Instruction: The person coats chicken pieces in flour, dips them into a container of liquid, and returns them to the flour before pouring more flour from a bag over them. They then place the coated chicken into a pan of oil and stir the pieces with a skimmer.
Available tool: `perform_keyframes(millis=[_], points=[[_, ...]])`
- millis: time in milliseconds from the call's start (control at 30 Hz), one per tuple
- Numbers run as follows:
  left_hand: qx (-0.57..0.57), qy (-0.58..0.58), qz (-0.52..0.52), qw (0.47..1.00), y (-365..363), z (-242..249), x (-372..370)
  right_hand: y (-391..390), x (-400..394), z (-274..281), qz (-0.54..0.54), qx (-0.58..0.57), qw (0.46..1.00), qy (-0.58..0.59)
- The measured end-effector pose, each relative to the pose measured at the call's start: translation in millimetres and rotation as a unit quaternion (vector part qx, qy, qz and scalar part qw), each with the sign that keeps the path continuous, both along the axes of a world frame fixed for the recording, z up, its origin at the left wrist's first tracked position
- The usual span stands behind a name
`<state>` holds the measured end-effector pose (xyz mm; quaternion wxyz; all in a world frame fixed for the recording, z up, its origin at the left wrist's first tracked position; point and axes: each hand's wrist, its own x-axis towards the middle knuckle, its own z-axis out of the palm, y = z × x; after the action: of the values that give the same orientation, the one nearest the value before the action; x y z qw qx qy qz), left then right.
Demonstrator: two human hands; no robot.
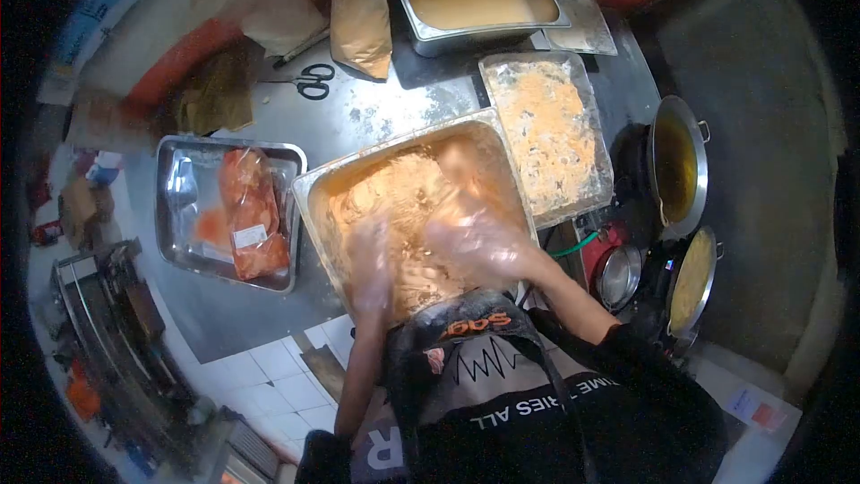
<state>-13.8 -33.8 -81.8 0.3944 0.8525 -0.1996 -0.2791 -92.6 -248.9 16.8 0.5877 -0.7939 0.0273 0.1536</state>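
Note:
A deep metal pan (306, 181) stands in front of me, filled with an orange-tan, clumpy powder like seasoned flour (394, 181). Both my hands are in clear plastic gloves and smeared by motion. My left hand (369, 255) is over the left part of the powder, fingers pointing away from me. My right hand (475, 237) reaches in from the right, low over the powder or touching it. Blur hides whether either hand grips anything. Against the pan's right side lies a tray (548, 139) of flour-coated pieces.
Left, a metal tray (166, 206) holds bagged reddish meat (249, 206). Scissors (313, 82), a tall bag (361, 13) and a metal container (417, 33) of pale liquid are behind. Right, a wok (678, 166) of oil, a second pan (694, 278) and a strainer (618, 276).

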Motion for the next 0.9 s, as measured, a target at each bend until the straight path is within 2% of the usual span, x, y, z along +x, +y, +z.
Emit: perform_keyframes(millis=[33, 67, 100, 133, 167, 200, 233, 267, 300, 333, 367, 400, 433, 467, 500, 533, 567, 600, 633, 667, 700, 733, 767, 800, 833, 867, 900], points=[[0.000, 0.001, 0.000, 1.000, 7.5, -4.6, 0.0, -12.3, 10.2, -7.1, -0.095, -0.053, 0.988, 0.111], [-0.057, -0.028, 0.071, 0.995, 14.8, -11.8, -2.0, -21.6, 18.8, -15.6, -0.185, -0.104, 0.952, 0.220], [-0.111, -0.058, 0.141, 0.982, 20.1, -16.1, -4.4, -23.3, 24.2, -29.4, -0.182, -0.102, 0.952, 0.222], [-0.109, -0.058, 0.143, 0.982, 15.3, -17.3, 2.9, -20.9, 32.5, -45.2, -0.201, -0.179, 0.951, 0.151], [-0.129, 0.058, 0.167, 0.976, 1.8, -21.2, 19.3, -19.7, 42.8, -57.7, -0.217, -0.254, 0.939, 0.075], [-0.145, 0.174, 0.190, 0.955, -8.8, -22.6, 31.9, -15.8, 54.8, -64.2, -0.214, -0.252, 0.941, 0.074], [-0.143, 0.173, 0.192, 0.956, -18.2, -16.0, 38.4, -9.6, 66.7, -69.5, -0.178, -0.273, 0.937, 0.122], [-0.167, 0.212, 0.237, 0.933, -35.2, -1.8, 45.8, -9.0, 75.4, -75.4, -0.144, -0.296, 0.930, 0.165], [-0.192, 0.254, 0.279, 0.906, -52.5, 11.8, 51.7, -15.5, 67.2, -136.8, -0.148, -0.234, 0.959, 0.066], [-0.214, 0.296, 0.322, 0.873, -61.5, 17.7, 55.5, -17.1, 69.3, -141.0, -0.148, -0.234, 0.959, 0.066], [-0.249, 0.295, 0.323, 0.864, -56.6, -28.4, 58.8, -17.9, 72.5, -143.2, -0.131, -0.178, 0.972, 0.080], [-0.249, 0.295, 0.322, 0.865, -52.8, -52.5, 57.8, -18.1, 74.0, -144.2, -0.116, -0.121, 0.981, 0.093], [-0.316, 0.357, 0.341, 0.810, -50.7, -69.6, 57.9, -17.6, 74.2, -144.4, -0.117, -0.122, 0.981, 0.091], [-0.378, 0.416, 0.356, 0.747, -48.5, -76.4, 57.6, -14.6, 72.2, -145.1, -0.163, -0.025, 0.980, 0.109], [-0.401, 0.450, 0.367, 0.708, -46.1, -46.1, 58.6, -9.6, 69.2, -146.3, -0.206, 0.075, 0.967, 0.128], [-0.401, 0.449, 0.370, 0.708, -37.9, -51.4, 54.8, -9.2, 67.9, -135.5, -0.204, 0.077, 0.967, 0.129], [-0.355, 0.318, 0.301, 0.826, -24.2, -57.0, 46.3, -15.0, 61.2, -121.6, -0.162, 0.060, 0.976, 0.130], [-0.292, 0.176, 0.222, 0.913, -5.6, -64.6, 33.6, -18.8, 54.2, -102.4, -0.118, 0.045, 0.983, 0.132], [-0.267, 0.060, 0.157, 0.949, 18.2, -71.9, 21.4, -22.3, 46.6, -82.3, -0.113, 0.046, 0.984, 0.133], [-0.266, 0.055, 0.160, 0.949, 27.4, -56.6, 14.6, -26.3, 39.2, -61.8, -0.046, 0.032, 0.992, 0.116], [-0.191, 0.001, 0.122, 0.974, 34.2, -28.7, 8.7, -27.7, 35.3, -53.3, 0.018, 0.019, 0.995, 0.100], [-0.113, -0.048, 0.081, 0.989, 40.6, -13.2, -0.8, -31.3, 38.2, -57.2, 0.016, 0.021, 0.994, 0.103], [-0.111, -0.042, 0.078, 0.990, 47.8, -15.8, -15.4, -40.1, 43.7, -63.3, 0.076, -0.070, 0.995, 0.012], [-0.104, 0.101, 0.107, 0.984, 53.6, -20.0, -31.5, -47.1, 50.6, -62.3, 0.136, -0.160, 0.975, -0.078], [-0.094, 0.239, 0.136, 0.957, 57.7, -24.1, -42.2, -42.1, 68.3, -65.8, 0.055, -0.263, 0.957, 0.108], [-0.094, 0.239, 0.136, 0.957, 49.0, -24.1, -42.1, -46.6, 78.1, -83.8, 0.055, -0.263, 0.957, 0.108], [-0.145, 0.308, 0.243, 0.908, 33.0, -23.2, -40.0, -48.4, 84.7, -106.3, 0.071, -0.164, 0.969, 0.168]])
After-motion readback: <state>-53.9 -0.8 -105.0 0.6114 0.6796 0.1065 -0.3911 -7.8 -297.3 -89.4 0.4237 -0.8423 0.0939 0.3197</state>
